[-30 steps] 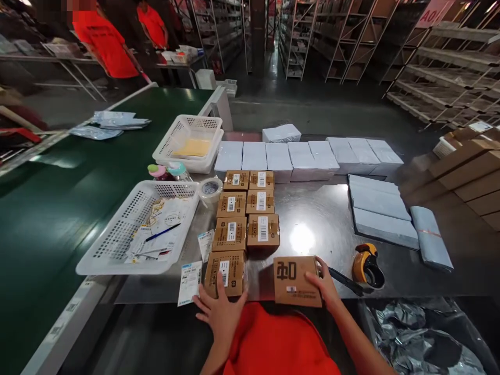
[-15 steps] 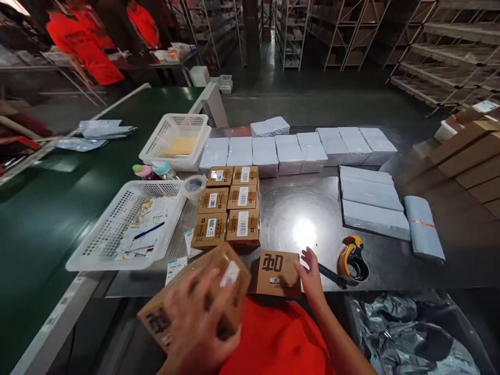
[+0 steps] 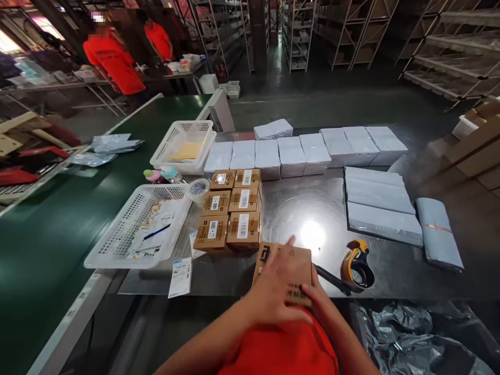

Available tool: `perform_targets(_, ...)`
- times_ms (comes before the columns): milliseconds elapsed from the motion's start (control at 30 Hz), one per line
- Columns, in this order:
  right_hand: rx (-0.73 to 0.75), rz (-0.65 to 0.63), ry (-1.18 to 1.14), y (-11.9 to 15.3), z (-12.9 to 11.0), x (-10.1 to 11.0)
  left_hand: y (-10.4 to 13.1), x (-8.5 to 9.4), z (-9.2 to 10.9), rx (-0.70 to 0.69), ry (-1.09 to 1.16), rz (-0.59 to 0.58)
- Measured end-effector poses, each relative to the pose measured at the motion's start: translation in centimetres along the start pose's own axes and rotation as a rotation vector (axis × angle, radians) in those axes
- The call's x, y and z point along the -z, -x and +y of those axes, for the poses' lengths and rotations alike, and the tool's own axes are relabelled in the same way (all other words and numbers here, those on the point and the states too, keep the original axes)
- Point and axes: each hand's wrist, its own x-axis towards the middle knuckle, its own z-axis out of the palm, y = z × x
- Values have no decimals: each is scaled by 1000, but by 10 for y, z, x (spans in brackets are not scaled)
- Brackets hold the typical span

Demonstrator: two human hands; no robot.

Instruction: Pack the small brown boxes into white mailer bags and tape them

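Left hand (image 3: 273, 284) lay flat on top of the brown cardboard box (image 3: 287, 273), palm down, fingers (image 3: 289, 244) spread apart and pointing away from the body, the forearm running in low from the left. Right hand (image 3: 317, 296) sat at the box's near right corner, mostly tucked behind the left one, fingers curled against the box edge; how tightly they closed could not be made out. The box stood at the near edge of the steel worktop (image 3: 312, 208), right in front of the person's orange shirt (image 3: 281, 344). Just beyond it, to the left, six small labelled cartons (image 3: 230, 211) sat in two neat columns. A black-handled cutter (image 3: 332, 278) lay just right of the box, and an orange tape dispenser (image 3: 357, 263) beside that. Further left, a white basket (image 3: 117, 242) held papers and a pen, near a green conveyor belt (image 3: 50, 219).
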Motion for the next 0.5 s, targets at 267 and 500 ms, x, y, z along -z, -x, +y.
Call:
perform_targets(267,-105,119,32,5,-18,-24,50,-12,-79,1066,1403,88)
perform_targets(500,-173,231,53,6,7,-27,51,-41,-80,877,1756,14)
